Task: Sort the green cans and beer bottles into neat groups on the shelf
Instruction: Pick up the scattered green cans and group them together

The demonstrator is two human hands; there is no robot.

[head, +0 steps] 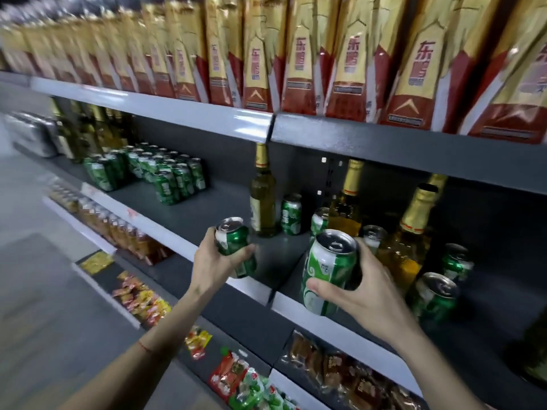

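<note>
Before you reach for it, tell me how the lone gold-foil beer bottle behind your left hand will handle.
The beer bottle is tall and narrow, so it probably tips if nudged high. It looks like full glass: likely heavy, breakable, perhaps slippery. Grip it low.
</note>
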